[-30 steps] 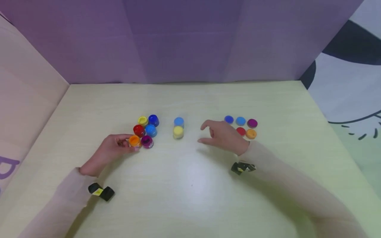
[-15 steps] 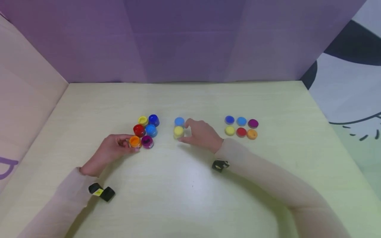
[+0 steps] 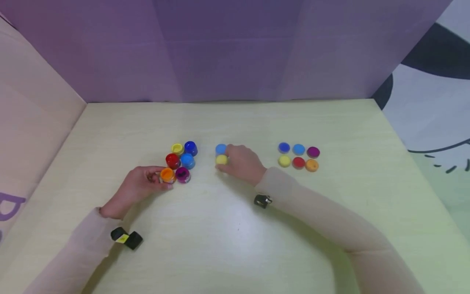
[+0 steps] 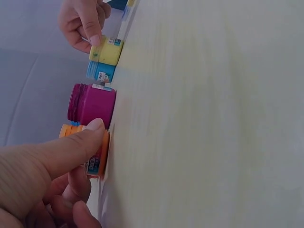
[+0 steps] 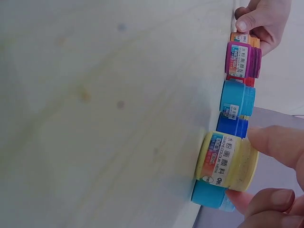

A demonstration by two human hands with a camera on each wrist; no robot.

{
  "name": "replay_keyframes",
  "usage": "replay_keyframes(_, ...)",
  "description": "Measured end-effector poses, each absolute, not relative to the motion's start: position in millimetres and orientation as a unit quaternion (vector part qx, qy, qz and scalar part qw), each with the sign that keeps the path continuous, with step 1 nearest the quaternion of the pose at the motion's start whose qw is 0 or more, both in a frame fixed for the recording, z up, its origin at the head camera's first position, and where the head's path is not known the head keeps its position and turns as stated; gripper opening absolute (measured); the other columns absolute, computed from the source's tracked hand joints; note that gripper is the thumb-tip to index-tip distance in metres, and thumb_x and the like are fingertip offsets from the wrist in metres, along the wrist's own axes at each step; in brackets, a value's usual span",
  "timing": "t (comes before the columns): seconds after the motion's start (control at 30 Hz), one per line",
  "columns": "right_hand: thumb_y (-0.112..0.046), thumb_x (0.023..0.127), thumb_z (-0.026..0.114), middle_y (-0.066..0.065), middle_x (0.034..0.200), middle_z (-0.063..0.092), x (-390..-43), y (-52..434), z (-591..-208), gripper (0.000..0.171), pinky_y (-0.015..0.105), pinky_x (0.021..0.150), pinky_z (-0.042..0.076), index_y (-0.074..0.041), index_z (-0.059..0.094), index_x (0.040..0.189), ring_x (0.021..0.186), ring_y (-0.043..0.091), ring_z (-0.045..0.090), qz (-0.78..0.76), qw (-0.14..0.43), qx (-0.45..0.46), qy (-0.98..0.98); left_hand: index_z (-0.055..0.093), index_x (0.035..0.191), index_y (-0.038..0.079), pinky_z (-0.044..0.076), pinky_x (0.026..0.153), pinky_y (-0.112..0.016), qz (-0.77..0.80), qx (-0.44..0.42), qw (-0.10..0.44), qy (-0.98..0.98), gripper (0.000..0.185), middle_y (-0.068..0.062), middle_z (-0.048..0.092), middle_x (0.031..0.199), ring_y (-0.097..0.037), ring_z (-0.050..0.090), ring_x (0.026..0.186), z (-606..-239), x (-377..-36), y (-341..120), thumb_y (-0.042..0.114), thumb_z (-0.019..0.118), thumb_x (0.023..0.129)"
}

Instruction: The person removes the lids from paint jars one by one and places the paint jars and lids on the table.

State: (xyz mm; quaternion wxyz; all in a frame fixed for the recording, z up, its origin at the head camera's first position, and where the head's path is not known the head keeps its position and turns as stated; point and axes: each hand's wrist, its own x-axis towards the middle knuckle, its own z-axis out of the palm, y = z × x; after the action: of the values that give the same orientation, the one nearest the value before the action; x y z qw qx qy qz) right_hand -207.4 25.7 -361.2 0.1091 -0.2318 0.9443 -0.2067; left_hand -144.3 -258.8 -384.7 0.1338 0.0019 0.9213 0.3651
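Note:
My left hand (image 3: pixel 141 182) holds an open orange paint jar (image 3: pixel 167 175) at the front of a cluster of uncapped jars, thumb on the near side. Right beside it stands a purple jar (image 3: pixel 182 175). My right hand (image 3: pixel 244 163) pinches a yellow paint jar (image 5: pixel 223 161) around its pale lid, thumb on one side and fingers on the other. This jar stands upright on the table, its printed label showing in the right wrist view. Just behind it is a capped light blue jar (image 3: pixel 221 149), partly covered by the right fingers in the head view.
The left cluster also has red (image 3: pixel 173 161), light blue (image 3: pixel 187 161), yellow (image 3: pixel 178 148) and dark blue (image 3: pixel 191 148) open jars. On the right, several loose lids lie in two rows, among them a red lid (image 3: pixel 299 163) and an orange lid (image 3: pixel 312 165). A purple backdrop (image 3: pixel 227 53) rises behind the table (image 3: pixel 205 245).
My right hand has moved left from beside the lids to the yellow jar, and its fingers have closed around it. My left hand has stayed on the orange jar.

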Motion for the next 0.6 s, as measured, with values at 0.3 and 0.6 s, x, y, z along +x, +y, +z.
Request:
replay_keyframes(0.3, -0.035, 0.084, 0.069, 0.002, 0.077, 0.061, -206.0, 35.3, -363.7, 0.035, 0.025, 0.055, 0.042, -0.005, 0.061, 0.102, 0.061, 0.014, 0.05, -0.222, 0.12, -0.218, 0.943, 0.057, 0.127, 0.004, 0.042, 0.063, -0.028, 0.323, -0.008, 0.14, 0.936, 0.058, -0.004, 0.06, 0.076, -0.023, 0.05, 0.077, -367.7, -139.8, -261.9, 0.031, 0.076, 0.08)
replay_keyframes(0.6, -0.037, 0.084, 0.069, -0.002, 0.06, 0.049, -191.9, 57.4, -355.7, 0.038, 0.025, 0.053, 0.036, -0.007, 0.059, 0.105, 0.054, 0.013, 0.043, -0.227, 0.149, -0.214, 0.938, 0.059, 0.125, 0.005, 0.036, 0.052, -0.025, 0.313, 0.021, 0.078, 0.946, 0.051, -0.004, 0.057, 0.072, -0.022, 0.047, 0.068, -349.4, -132.0, -257.0, 0.023, 0.076, 0.08)
